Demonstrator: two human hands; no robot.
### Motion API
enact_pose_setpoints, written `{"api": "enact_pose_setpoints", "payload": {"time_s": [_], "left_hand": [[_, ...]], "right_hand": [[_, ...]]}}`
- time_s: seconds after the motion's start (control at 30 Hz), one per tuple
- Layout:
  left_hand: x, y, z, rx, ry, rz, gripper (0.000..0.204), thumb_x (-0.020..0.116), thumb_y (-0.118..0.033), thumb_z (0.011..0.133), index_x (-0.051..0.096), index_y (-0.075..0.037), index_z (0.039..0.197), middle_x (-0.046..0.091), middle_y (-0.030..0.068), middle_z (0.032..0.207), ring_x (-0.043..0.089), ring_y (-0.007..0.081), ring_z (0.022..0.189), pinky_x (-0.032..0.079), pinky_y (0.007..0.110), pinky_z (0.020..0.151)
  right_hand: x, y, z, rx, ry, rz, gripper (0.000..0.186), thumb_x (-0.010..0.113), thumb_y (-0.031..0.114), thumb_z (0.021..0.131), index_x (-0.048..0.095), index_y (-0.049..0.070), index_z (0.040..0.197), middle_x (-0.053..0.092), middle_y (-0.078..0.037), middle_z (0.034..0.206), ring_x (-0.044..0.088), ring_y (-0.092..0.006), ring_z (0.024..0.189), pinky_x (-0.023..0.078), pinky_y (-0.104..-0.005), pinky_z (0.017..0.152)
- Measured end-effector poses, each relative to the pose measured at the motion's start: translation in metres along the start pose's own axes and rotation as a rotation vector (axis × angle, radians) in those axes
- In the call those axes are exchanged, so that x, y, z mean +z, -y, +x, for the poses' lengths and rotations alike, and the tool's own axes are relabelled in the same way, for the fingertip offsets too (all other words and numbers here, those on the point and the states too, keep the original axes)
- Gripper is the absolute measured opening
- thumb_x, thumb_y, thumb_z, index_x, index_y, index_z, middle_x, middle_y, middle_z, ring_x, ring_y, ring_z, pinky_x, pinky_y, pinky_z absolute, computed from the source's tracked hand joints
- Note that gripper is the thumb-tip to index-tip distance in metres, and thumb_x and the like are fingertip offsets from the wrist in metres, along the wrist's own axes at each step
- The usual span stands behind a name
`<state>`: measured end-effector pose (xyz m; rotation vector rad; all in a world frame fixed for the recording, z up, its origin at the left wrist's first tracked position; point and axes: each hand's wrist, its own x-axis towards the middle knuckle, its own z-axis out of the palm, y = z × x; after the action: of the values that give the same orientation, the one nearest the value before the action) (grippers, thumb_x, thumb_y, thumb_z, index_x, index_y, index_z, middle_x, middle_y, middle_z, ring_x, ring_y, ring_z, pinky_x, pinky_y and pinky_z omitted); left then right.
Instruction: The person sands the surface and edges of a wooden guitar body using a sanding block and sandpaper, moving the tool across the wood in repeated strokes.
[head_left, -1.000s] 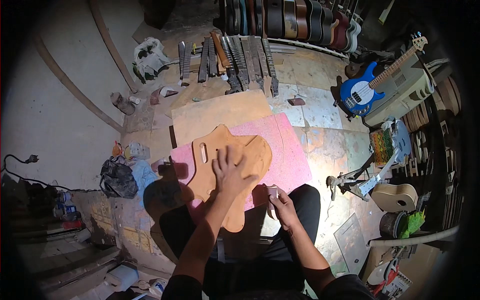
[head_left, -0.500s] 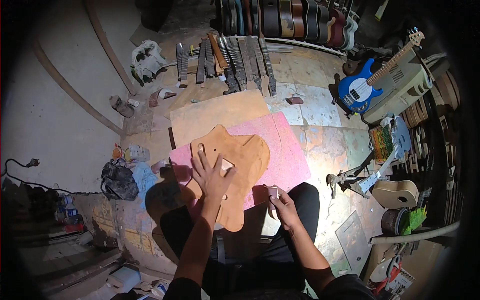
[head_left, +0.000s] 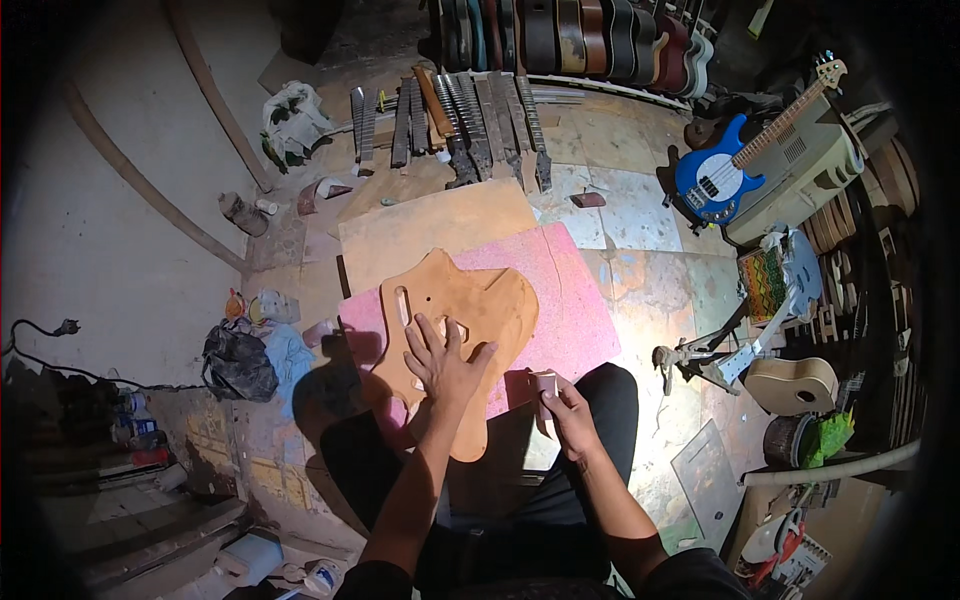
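An unfinished wooden guitar body [head_left: 470, 300] lies flat on a pink foam mat [head_left: 570, 300] in front of my knees. My left hand [head_left: 443, 362] rests palm down on the body's lower half, fingers spread, beside its rectangular cut-outs. My right hand [head_left: 568, 412] is over my right knee, just off the body's right edge, with its fingers closed around a small pale block [head_left: 545, 385] that looks like a sanding pad.
A plywood sheet [head_left: 430, 225] lies beyond the mat. Several guitar necks [head_left: 450, 120] line the floor at the back, with guitars [head_left: 560, 30] leaning behind. A blue bass [head_left: 715, 180] stands at right. A black bag [head_left: 238, 362] and rags sit at left.
My left hand slid down and to the left across the guitar body, then came back toward its middle. My right hand stayed over the knee with the small block.
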<state>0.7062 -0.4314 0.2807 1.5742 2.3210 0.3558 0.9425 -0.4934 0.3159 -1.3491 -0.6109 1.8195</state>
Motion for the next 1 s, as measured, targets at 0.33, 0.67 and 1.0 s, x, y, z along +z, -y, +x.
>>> {"api": "enact_pose_setpoints", "payload": {"time_s": [0.33,0.67,1.0], "left_hand": [[-0.02,-0.025,-0.019,0.165,0.001,-0.05,0.08,0.078,-0.059,0.093,0.06,-0.011,0.155,0.032,0.0304,0.172,0.026,0.0514,0.158,0.022,0.07,0.123],[-0.009,-0.037,-0.086,0.119,0.304,-1.288,0.057,0.081,-0.012,0.097,0.059,0.002,0.148,0.075,0.0145,0.126,0.073,0.0194,0.11,0.058,0.033,0.095],[0.028,-0.059,-0.027,0.257,-0.08,-0.034,0.072,0.065,-0.039,0.103,0.048,0.002,0.16,0.034,0.0264,0.173,0.017,0.0456,0.164,0.013,0.069,0.128]], "right_hand": [[0.002,0.008,-0.001,-0.039,-0.006,0.053,0.052,0.068,0.014,0.107,0.055,0.001,0.155,0.067,-0.01,0.142,0.061,-0.0189,0.13,0.048,-0.0351,0.111],[0.015,0.018,-0.011,0.084,0.197,0.237,0.048,0.062,0.022,0.11,0.056,0.008,0.155,0.07,-0.008,0.136,0.067,-0.0172,0.12,0.058,-0.0337,0.097],[0.007,0.04,0.002,-0.037,-0.023,0.196,0.052,0.064,0.023,0.109,0.054,0.006,0.156,0.072,-0.007,0.13,0.069,-0.0166,0.111,0.058,-0.0328,0.092]]}}
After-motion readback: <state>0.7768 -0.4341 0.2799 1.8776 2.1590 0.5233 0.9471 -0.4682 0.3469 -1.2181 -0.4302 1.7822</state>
